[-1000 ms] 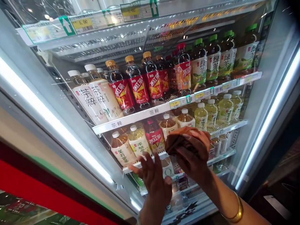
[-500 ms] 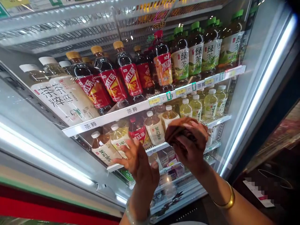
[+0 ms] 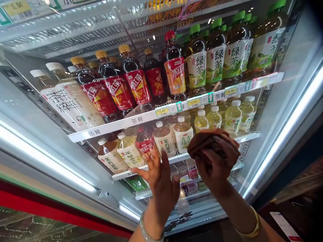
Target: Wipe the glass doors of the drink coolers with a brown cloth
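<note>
A crumpled brown cloth point(image 3: 212, 141) is bunched in my right hand point(image 3: 214, 166), in front of the lower row of drinks. My left hand point(image 3: 161, 179) has its fingers spread and holds nothing. It is in front of the bottles of the second shelf, nearest to a small red-labelled bottle point(image 3: 145, 141) and a white-labelled tea bottle point(image 3: 164, 139). Reflections suggest clear glass before the bottles; whether either hand touches it I cannot tell. A pale bangle point(image 3: 146, 228) is on my left wrist, a gold one point(image 3: 253, 225) on my right.
The upper shelf edge point(image 3: 116, 122) carries price tags below dark red-labelled bottles point(image 3: 137, 84) and green-capped tea bottles point(image 3: 196, 64). Bright light strips point(image 3: 45, 158) run up both sides of the cooler. A white phone-like slab point(image 3: 285, 227) lies at lower right.
The cloth and my right hand have shifted right and slightly down in view. My left hand has moved a little right, fingers still spread. The view of the shelves has shifted and turned slightly.
</note>
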Demonstrator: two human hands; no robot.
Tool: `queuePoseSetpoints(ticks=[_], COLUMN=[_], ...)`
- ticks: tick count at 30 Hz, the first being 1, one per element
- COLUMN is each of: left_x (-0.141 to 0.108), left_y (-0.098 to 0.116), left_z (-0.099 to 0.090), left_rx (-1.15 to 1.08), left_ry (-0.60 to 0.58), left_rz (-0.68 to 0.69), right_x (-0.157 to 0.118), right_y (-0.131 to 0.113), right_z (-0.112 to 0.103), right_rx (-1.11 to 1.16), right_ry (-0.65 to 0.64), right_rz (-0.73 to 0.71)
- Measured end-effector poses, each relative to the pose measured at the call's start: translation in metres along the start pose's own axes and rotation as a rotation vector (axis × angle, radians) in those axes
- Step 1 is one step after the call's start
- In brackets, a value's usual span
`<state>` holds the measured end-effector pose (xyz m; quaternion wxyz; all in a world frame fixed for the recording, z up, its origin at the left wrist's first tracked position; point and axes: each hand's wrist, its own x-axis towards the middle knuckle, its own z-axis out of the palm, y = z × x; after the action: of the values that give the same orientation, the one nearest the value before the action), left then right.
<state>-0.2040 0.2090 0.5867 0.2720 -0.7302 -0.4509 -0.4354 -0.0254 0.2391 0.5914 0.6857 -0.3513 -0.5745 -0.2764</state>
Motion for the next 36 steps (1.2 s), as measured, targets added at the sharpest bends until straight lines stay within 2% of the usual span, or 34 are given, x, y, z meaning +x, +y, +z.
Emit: queuePoseSetpoints(ticks=[2, 4, 6, 8, 10, 12, 15, 17, 20, 24, 27, 30, 33, 36], left_x=[0.001, 0.003, 0.006, 0.009, 0.011, 0.014, 0.016, 0.019, 0.025, 0.032, 0.034, 0.034, 0.037, 0.041], left_y=[0.011, 0.019, 0.025, 0.029, 0.034, 0.04, 0.052, 0.06, 0.071, 0.083, 0.094, 0.106, 0.115, 0.121], left_z=[0.005, 0.011, 0.015, 0.019, 0.021, 0.025, 0.033, 0.039, 0.048, 0.057, 0.064, 0.073, 0.081, 0.085], left_rx=[-0.026, -0.033, -0.017, 0.011, 0.03, 0.039, 0.018, -0.004, -0.009, -0.009, -0.036, -0.041, -0.022, -0.012], left_ry=[-0.006, 0.024, 0.046, 0.041, 0.028, 0.026, 0.009, 0.002, 0.029, 0.057, 0.029, -0.005, 0.036, 0.057], left_rz=[0.008, -0.019, -0.073, -0.095, -0.07, -0.039, -0.008, -0.001, -0.039, -0.072, -0.015, 0.071, 0.053, 0.028], right_x=[-0.012, -0.011, 0.002, 0.02, 0.03, 0.026, 0.005, -0.002, 0.012, 0.037, 0.024, 0.001, 0.002, 0.027], right_y=[-0.006, -0.011, -0.007, 0.008, 0.027, 0.041, 0.043, 0.039, 0.044, 0.079, 0.097, 0.094, 0.092, 0.109], right_z=[0.001, 0.002, 0.002, -0.003, -0.012, -0.02, -0.026, -0.026, -0.025, -0.039, -0.052, -0.053, -0.047, -0.049], right_rx=[0.023, 0.046, 0.049, 0.035, 0.018, 0.01, 0.032, 0.047, 0.016, -0.044, -0.047, -0.002, 0.031, 0.037], right_ry=[-0.037, -0.09, -0.108, -0.095, -0.084, -0.078, -0.089, -0.109, -0.112, -0.075, -0.065, -0.064, -0.056, -0.044], right_rz=[0.022, -0.063, -0.186, -0.235, -0.201, -0.137, -0.065, -0.077, -0.15, -0.138, -0.066, -0.013, -0.078, -0.194])
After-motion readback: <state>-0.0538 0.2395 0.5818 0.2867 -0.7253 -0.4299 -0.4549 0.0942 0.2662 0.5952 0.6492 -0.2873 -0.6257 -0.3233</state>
